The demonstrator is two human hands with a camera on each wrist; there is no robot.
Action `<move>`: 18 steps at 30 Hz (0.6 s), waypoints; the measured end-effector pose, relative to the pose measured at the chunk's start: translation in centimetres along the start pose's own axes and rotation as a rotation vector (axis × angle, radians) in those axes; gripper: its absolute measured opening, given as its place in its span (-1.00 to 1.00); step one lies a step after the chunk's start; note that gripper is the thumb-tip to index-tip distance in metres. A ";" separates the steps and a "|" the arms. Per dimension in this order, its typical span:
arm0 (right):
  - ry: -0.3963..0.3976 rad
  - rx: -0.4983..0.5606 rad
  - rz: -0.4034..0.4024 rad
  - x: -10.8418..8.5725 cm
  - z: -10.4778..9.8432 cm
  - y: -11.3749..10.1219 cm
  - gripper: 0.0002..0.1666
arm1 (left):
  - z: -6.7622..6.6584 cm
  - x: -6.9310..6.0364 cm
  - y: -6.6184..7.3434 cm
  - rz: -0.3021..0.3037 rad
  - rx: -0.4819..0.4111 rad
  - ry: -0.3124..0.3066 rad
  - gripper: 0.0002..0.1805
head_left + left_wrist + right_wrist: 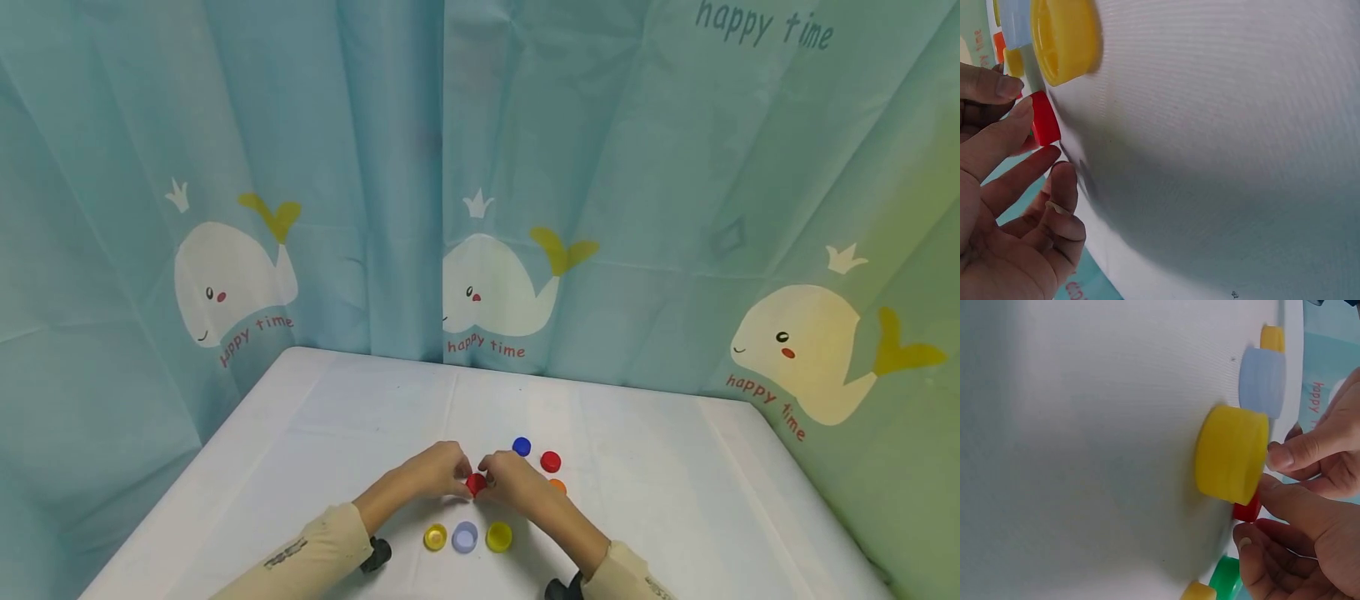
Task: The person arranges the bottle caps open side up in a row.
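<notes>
A small red bottle cap (476, 484) sits on the white table between my two hands. My left hand (441, 469) grips it from the left, and in the left wrist view the thumb lies against the red cap (1045, 119) with the index finger just below. From the other side my right hand (516, 482) pinches the same cap between thumb and fingers. In the right wrist view, part of the red cap (1247, 509) is hidden behind a yellow cap (1232, 454) and the fingers.
Nearer me stand a small yellow cap (435, 537), a pale blue cap (465, 537) and a larger yellow one (498, 537). Beyond the right hand are a blue cap (522, 447), a red cap (551, 462) and an orange cap (557, 484). The right wrist view adds a green cap (1227, 579).
</notes>
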State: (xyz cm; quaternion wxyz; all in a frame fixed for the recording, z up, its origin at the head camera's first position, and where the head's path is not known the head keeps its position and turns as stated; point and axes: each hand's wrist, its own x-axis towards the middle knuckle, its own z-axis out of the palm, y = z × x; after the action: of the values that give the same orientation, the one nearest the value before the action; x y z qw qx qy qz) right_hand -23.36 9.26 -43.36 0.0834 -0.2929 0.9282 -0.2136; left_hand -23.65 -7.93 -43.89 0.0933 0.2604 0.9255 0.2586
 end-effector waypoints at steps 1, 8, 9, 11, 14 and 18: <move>-0.003 -0.004 0.001 0.0 0.1 0.0 -0.64 | 0.0 0.0 0.0 -0.005 0.000 -0.001 -0.74; 0.007 -0.051 -0.018 0.2 0.5 0.3 -0.67 | 0.3 0.2 -0.1 -0.005 0.015 0.017 -0.76; 0.010 -0.062 -0.025 0.2 0.6 0.3 -0.68 | 0.4 0.2 -0.1 -0.002 0.018 0.022 -0.76; 0.016 -0.076 -0.038 0.3 0.7 0.3 -0.69 | 0.4 0.2 -0.1 -0.008 0.013 0.027 -0.76; 0.024 -0.078 -0.054 0.3 0.9 0.3 -0.70 | 0.6 0.2 -0.2 -0.010 0.014 0.034 -0.76; 0.030 -0.058 -0.055 0.3 1.0 0.4 -0.71 | 0.6 0.1 -0.4 -0.014 -0.003 0.037 -0.74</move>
State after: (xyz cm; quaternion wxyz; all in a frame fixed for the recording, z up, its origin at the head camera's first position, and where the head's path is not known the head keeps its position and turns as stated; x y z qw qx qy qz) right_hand -23.50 8.98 -44.45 0.0552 -0.3173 0.9269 -0.1929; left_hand -23.67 -7.88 -44.62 0.0785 0.2488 0.9285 0.2642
